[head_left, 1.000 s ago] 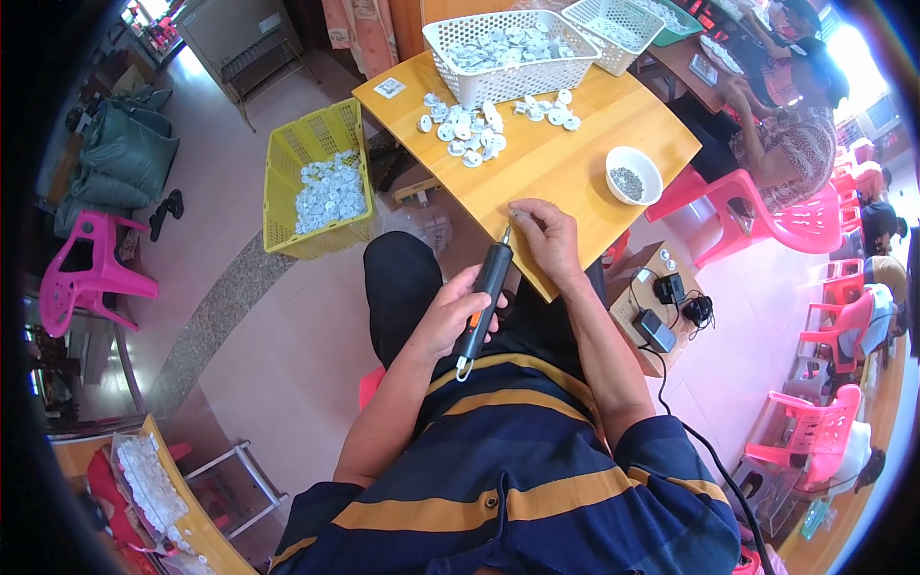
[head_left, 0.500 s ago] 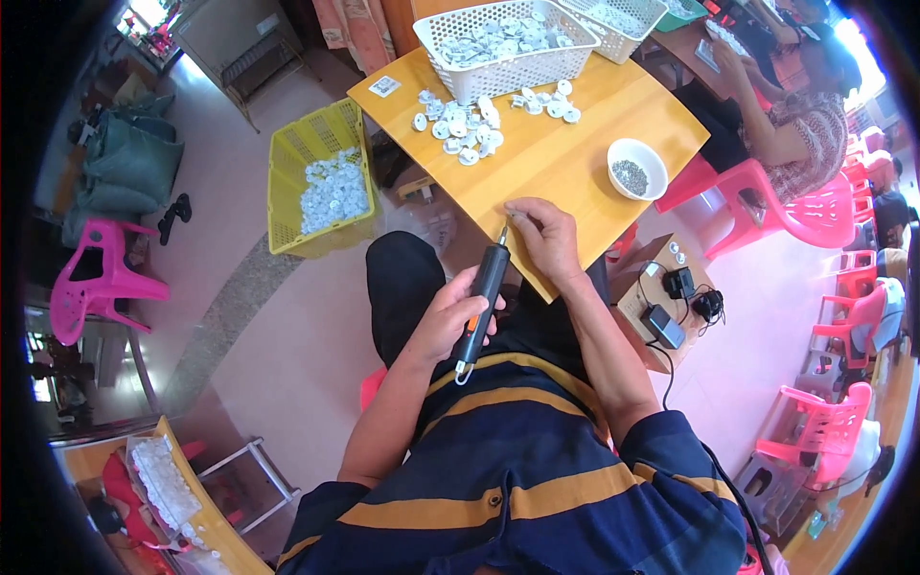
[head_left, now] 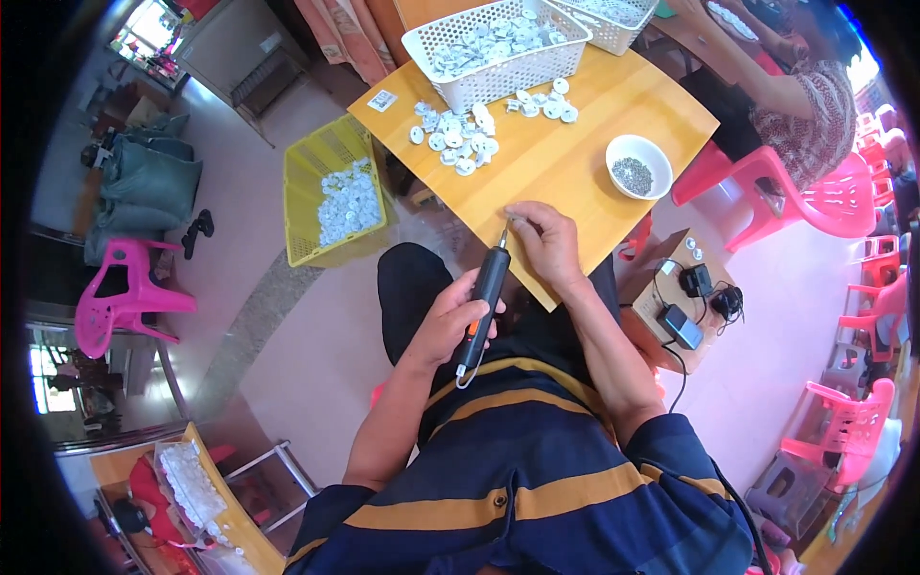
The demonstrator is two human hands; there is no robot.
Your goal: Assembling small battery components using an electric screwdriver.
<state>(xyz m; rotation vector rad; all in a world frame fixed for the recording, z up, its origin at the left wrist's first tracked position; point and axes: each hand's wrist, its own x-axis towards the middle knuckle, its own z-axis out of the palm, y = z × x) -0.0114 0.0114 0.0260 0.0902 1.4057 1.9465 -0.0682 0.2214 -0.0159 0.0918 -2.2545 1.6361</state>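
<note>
My left hand (head_left: pixel 454 320) is wrapped around a black electric screwdriver (head_left: pixel 485 305), which slants up over my lap with its bit toward the table. At the tip of the bit, the fingers of my right hand (head_left: pixel 548 247) are pinched together over the table's near corner. Whatever those fingertips hold is too small to make out. Farther up the wooden table (head_left: pixel 565 163) lies a loose heap of small white round plastic parts (head_left: pixel 458 136), with a smaller group (head_left: pixel 542 103) to its right. A white bowl (head_left: pixel 661 158) of small metal screws (head_left: pixel 632 175) stands at the right.
White perforated baskets (head_left: pixel 470 91) of parts stand along the table's far edge. A yellow crate (head_left: pixel 299 206) of white parts is on the floor at left. To the right are a box (head_left: pixel 704 331) with black adapters (head_left: pixel 678 326), a pink chair (head_left: pixel 767 182) and a seated person (head_left: pixel 805 115).
The view has shifted slightly, so the crate and chairs sit a little farther right. Both hands and the screwdriver keep nearly the same pose. The seated person's arm has moved up.
</note>
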